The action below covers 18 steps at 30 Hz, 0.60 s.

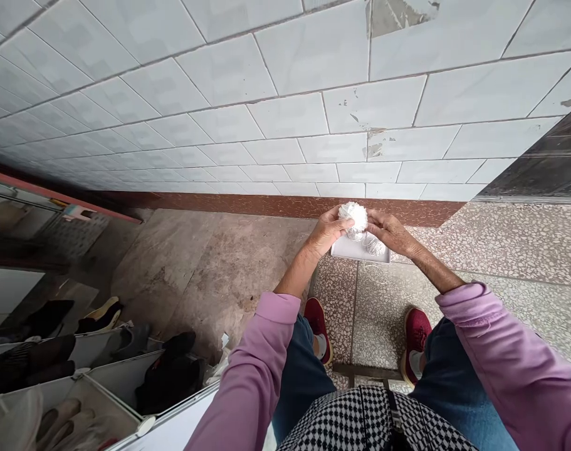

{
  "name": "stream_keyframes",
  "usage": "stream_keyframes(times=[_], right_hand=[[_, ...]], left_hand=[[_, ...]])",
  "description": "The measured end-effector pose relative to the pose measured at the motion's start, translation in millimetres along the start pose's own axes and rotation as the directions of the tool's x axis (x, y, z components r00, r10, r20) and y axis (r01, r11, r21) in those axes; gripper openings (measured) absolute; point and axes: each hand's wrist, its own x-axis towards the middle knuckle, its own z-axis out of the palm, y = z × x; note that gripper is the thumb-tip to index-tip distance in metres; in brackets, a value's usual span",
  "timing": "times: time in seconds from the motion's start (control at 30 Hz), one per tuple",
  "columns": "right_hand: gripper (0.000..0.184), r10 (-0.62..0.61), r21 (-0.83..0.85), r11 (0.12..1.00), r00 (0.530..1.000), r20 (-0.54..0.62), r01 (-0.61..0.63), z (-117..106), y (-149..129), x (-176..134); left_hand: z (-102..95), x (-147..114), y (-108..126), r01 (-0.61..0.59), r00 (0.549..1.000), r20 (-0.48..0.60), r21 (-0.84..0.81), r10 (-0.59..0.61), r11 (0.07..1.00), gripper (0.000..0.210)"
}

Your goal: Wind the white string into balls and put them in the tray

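My left hand [328, 230] is closed around the left side of a white ruffled ball [353, 216], its thumb pressed across the front. The ball has a pleated, layered surface; whether it is yarn, ribbon or paper, I cannot tell. At the ball's right edge is my right hand [389, 230], fingers drawn together in a pinch; what lies between the fingertips is too small to make out. Below both hands a shallow white tray [355, 252] rests on the floor. In its right part lies a white ball of thread-like material [375, 246], partly under my right hand.
A white tiled wall [285, 125] with a brown skirting [219, 203] rises just beyond the tray. My red shoes [417, 329] stand either side on speckled flooring. At lower left is a shoe rack [120, 376] holding several shoes. A dark doorway [543, 160] is at the right.
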Motion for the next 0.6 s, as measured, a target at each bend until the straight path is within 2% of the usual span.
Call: stream_keyframes(times=[0.13,0.2,0.33,0.4,0.47,0.53,0.6], right_hand=[[0.037,0.080,0.036,0.996,0.994,-0.071,-0.078,1.8,-1.3,-1.4],[0.034,0.084,0.004,0.996,0.993,-0.079,-0.084,1.9,-2.8,-2.5],[0.027,0.141,-0.101,0.986,0.988,0.060,-0.134,9.9,-10.6,-8.3],[0.028,0.162,-0.110,0.983,0.977,0.141,-0.147,15.1,-17.6,-12.6],[0.030,0.121,-0.092,0.990,0.975,0.184,-0.106,16.6,-25.5,-16.1],[0.034,0.053,-0.072,0.997,0.983,0.173,-0.041,12.2,-32.2,-17.3],[0.040,-0.008,-0.073,0.997,0.995,0.103,0.015,2.0,-35.2,-16.1]], left_hand=[[1.5,-1.0,0.1,-0.016,1.000,-0.009,-0.028,0.016,0.999,0.068],[2.2,-0.2,-1.6,-0.030,0.999,-0.028,-0.055,0.028,0.998,0.068],[-0.6,6.0,-6.5,-0.059,0.990,-0.129,-0.051,0.052,0.997,0.067],[-4.4,10.3,-8.0,-0.093,0.974,-0.206,0.031,0.098,0.995,0.069],[-8.1,13.8,-9.0,-0.127,0.951,-0.259,0.170,0.168,0.977,0.072],[-9.5,14.9,-10.0,-0.129,0.939,-0.264,0.328,0.222,0.936,0.073],[-7.6,13.0,-11.6,-0.097,0.953,-0.214,0.452,0.214,0.887,0.070]])
